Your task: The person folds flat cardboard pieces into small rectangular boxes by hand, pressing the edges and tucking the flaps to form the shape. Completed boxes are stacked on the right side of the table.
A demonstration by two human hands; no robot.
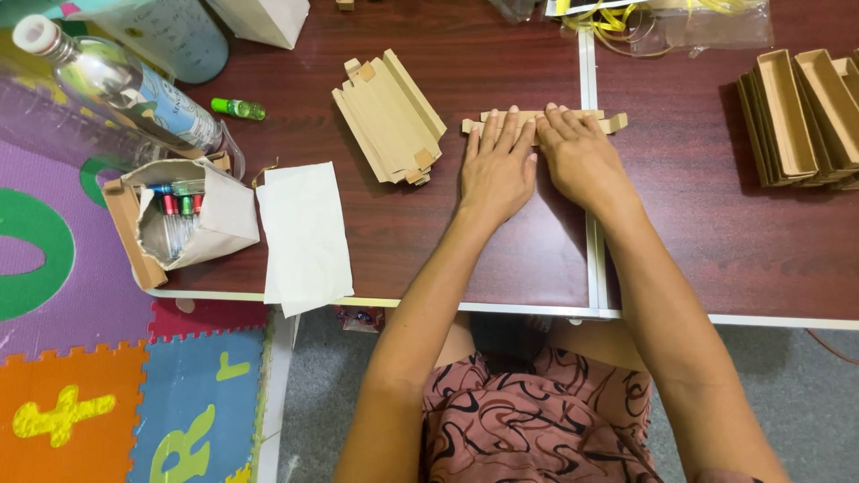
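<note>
I sit at a dark red-brown table (501,54) with pale edging, a foam play mat (63,358) in bright colours on the floor past its left edge and grey floor under my knees.

Going from the left: a clear plastic bottle (116,85) lies tilted at the far left corner, with a small green vial (238,109) just beside it. Near the front left corner a cardboard box lined with paper (183,224) holds small tubes, and a blank white sheet (304,234) hangs a little over the front edge. Further in lies a stack of flat cardboard blanks (389,116).

My left hand (497,170) and right hand (580,156) lie flat side by side, fingers together and stretched out, palms down on one flat cardboard blank (546,119) near the seam where two table tops meet. Neither hand grips anything; both only press. The blank's notched ends stick out on either side of my fingertips.

To crease it well, I judge I should keep the pressure even across both hands, hold the blank square to the seam, and run the fingertips along the fold line rather than lean on one spot, or the card may buckle.

At the right edge stand nested folded cardboard trays (805,112), and a clear bag with yellow ties (667,22) sits at the far edge.
</note>
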